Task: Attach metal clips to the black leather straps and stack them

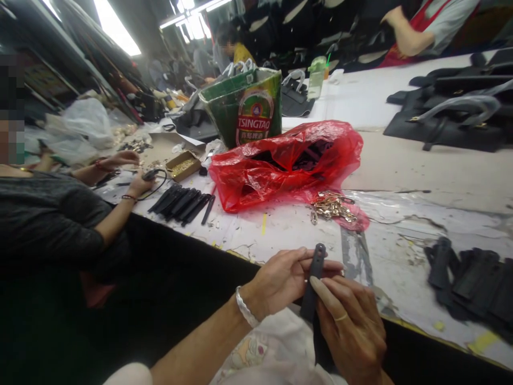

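A short black strap (312,291) with a rounded end and small holes stands upright between my hands, just over the table's front edge. My left hand (278,283), wearing a pale bracelet at the wrist, has its fingers behind the strap near the holed end. My right hand (355,321) pinches it lower down, thumb across the front. Beyond the hands a pile of shiny metal clasps (333,207) lies by a red plastic bag (280,166) holding dark pieces. More black straps (473,278) are heaped at the right.
At the left a co-worker's hand (140,184) holds a dark tool beside a row of black straps (182,203) and a box of small gold parts (183,166). A green Tsingtao carton (244,107) stands behind the bag. Black handbags (452,115) lie at the far right.
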{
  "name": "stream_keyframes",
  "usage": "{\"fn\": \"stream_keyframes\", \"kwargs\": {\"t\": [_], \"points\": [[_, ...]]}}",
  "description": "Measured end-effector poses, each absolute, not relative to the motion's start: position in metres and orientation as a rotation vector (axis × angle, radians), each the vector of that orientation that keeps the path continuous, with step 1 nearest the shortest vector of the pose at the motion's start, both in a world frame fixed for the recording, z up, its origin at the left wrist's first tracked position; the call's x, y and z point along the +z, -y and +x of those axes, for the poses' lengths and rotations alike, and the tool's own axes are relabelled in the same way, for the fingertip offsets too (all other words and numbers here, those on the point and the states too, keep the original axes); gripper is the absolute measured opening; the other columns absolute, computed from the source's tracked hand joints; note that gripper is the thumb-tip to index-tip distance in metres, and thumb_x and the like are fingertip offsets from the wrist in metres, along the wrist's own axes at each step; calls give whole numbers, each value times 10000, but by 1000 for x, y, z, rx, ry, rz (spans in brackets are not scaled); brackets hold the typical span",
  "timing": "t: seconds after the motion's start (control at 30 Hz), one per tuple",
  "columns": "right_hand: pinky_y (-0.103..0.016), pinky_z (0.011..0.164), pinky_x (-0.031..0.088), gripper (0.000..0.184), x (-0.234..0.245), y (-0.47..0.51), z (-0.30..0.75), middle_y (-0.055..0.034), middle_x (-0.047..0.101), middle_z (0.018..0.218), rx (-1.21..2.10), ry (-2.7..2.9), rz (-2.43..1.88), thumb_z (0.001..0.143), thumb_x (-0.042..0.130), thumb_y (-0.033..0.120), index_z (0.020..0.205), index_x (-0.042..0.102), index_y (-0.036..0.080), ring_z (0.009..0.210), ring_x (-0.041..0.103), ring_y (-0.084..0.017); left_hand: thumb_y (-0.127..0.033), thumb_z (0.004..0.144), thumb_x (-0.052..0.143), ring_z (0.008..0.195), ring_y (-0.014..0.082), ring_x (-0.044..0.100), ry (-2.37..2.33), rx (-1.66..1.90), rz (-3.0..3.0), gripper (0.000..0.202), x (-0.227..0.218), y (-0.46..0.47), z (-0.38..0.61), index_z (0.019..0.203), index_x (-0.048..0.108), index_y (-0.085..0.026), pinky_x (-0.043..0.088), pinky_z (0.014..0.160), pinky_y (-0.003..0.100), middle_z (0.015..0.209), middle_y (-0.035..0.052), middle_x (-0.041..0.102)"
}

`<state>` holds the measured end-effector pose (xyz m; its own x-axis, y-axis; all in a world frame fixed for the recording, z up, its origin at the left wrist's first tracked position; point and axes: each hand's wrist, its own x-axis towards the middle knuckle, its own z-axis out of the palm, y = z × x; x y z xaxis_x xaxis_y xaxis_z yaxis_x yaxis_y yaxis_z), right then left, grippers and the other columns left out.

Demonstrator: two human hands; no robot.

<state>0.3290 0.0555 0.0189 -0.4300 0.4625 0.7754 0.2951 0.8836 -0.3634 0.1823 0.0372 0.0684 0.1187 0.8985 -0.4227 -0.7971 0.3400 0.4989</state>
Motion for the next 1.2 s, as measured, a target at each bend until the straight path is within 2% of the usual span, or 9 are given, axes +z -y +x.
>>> {"fn": "stream_keyframes", "kwargs": {"t": [0.07,0.17,0.3,0.47,0.73,1.03,1.2], "points": [[-413,787,476,312,20,-57,327,-113,694,895,219,2054,-545,880,603,14,1149,652,164,877,647,-262,-217,856,558,908,221,675,-777,1283,149,190,69,-39,184,874,655,-54,439,991,389,937,169,710],[-395,787,476,348,20,-58,323,-100,693,904,239,2070,-531,890,574,-1,1187,633,172,885,647,-242,-139,784,607,808,184,649,-825,1354,99,149,68,-41,185,902,646,-56,452,950,389,824,104,667],[-390,776,497,361,12,-50,321,-108,688,894,328,2088,-475,888,542,-22,1207,620,130,886,644,-243,-102,799,587,705,140,578,-826,1435,12,147,65,-44,186,931,628,-54,476,904,424,753,44,573],[-377,759,527,351,-5,-27,328,-120,688,889,434,2109,-399,860,599,-30,1189,619,88,852,652,-238,-48,850,478,690,146,579,-869,1428,-59,149,58,-46,177,898,620,-43,495,874,455,786,64,575],[-303,637,554,281,-11,-4,328,-74,678,788,564,2158,-298,910,486,-16,1103,636,123,692,663,-182,-12,885,380,674,150,596,-855,1379,-127,238,53,-49,161,869,618,-10,508,844,423,733,76,581],[-273,666,561,275,-9,-24,327,-74,670,847,700,2128,-423,913,511,7,1120,622,151,731,658,-168,-31,903,396,676,132,598,-781,1324,-177,234,44,-49,151,889,628,2,517,844,358,716,76,582],[-279,761,561,237,-13,-55,330,-73,677,921,493,2144,-594,945,498,69,1119,621,172,813,683,-182,-46,891,447,664,136,604,-880,1347,-96,213,38,-45,148,941,646,14,526,797,348,769,89,608]]}}
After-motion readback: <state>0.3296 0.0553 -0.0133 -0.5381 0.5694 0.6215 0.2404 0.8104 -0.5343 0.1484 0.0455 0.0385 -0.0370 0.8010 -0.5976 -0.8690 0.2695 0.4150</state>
